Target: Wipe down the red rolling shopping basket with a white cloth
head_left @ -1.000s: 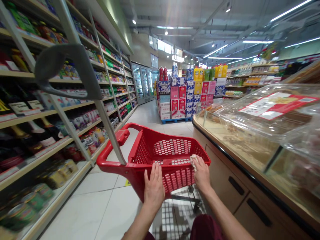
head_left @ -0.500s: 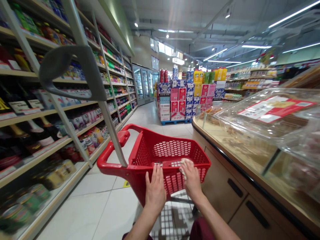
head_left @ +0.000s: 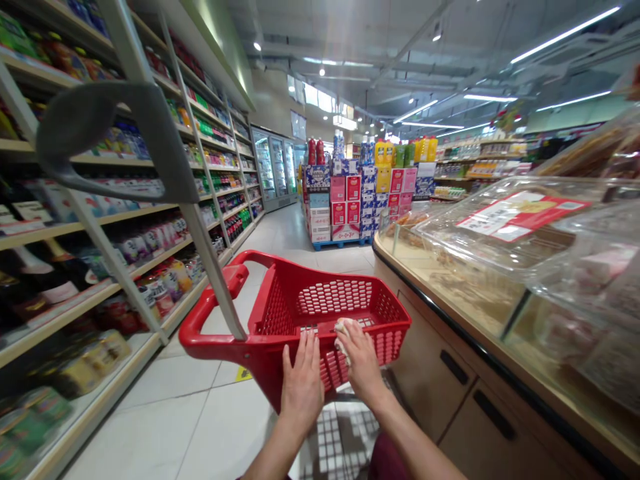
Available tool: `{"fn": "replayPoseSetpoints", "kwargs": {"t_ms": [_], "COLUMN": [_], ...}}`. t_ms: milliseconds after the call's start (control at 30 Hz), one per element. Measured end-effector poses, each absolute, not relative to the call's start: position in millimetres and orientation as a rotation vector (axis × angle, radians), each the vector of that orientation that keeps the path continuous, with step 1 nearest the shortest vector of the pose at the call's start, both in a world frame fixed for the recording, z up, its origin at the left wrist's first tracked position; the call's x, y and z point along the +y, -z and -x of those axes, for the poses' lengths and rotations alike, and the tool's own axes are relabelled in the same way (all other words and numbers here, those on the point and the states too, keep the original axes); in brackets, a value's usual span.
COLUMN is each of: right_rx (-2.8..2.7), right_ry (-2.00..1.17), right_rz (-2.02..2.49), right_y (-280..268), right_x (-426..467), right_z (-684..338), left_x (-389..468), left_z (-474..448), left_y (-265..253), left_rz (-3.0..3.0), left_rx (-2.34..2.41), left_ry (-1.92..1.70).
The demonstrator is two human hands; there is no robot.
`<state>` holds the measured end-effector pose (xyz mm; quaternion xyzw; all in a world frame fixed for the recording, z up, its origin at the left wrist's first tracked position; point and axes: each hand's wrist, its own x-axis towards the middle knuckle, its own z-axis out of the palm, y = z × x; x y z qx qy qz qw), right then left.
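Observation:
A red plastic shopping basket cart point(head_left: 280, 353) stands on the floor in front of me, its inside visible through the open top. Against its near side rests my left hand point(head_left: 303, 377), fingers stretched out flat near the rim. My right hand point(head_left: 360, 353) presses a crumpled whitish cloth point(head_left: 341, 333) to the same near rim, further right. A metal pole point(head_left: 213, 267) with a grey loop handle point(head_left: 173, 143) rises from the cart's left end. Part of the cloth is hidden under my fingers.
Long shelves point(head_left: 120, 217) of bottles and cans line the left. To the right runs a wooden counter point(head_left: 435, 333) with clear plastic food boxes point(head_left: 500, 247) close to the cart. Stacked drink cartons point(head_left: 345, 207) stand ahead, with glass-door fridges point(head_left: 273, 163) behind.
My right hand has slid the cloth left along the rim, closer to my left hand. The left hand stays on the near side. The whole view has shifted slightly.

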<state>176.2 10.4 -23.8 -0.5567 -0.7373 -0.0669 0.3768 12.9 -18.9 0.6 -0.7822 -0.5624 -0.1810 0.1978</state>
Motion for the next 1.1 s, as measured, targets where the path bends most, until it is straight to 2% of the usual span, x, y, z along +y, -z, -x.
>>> {"fn": "replayPoseSetpoints", "kwargs": {"t_ms": [200,433,533,633,733,833,933,1100], "right_rx": [-1.656,-1.945,-1.96,-1.862,-1.838,-1.942,-1.987,-1.99], "right_ry": [0.078,0.036,0.003,0.008,-0.035,-0.095,-0.029,0.025], "right_rz": [1.756,1.356,1.34,1.425,1.421,1.249,1.096,1.267], "right_y": [16.1,-2.7,-4.8,-1.5,-9.8,-31.4,-46.1,-28.8], "right_x": [21.1,6.9,5.0,12.7,13.0,0.1,-9.6,1.9], "right_z": [-210.3,-109.9,-110.8,-130.5,-112.0,-49.9,-2.4,-52.8], "left_x": [-17.5,-19.6,-27.2,-32.5,-30.0,-23.0,-19.7,-23.3], "left_z": [12.4,18.8,45.0,80.9,102.6,103.0,98.7,101.6], "left_y": [-17.5,-20.1,-30.6,-46.9,-56.3,-53.2,-46.5,-47.1], "left_rz": [2.101,2.14,2.07,1.745,1.664,1.709,1.677,1.722], "left_rx": [-1.623,-1.536,-1.524,-1.732,-1.833,-1.807,-1.778,-1.758], "left_ry": [0.698,0.748,0.866,0.967,0.849,0.74,0.734,0.747]}}
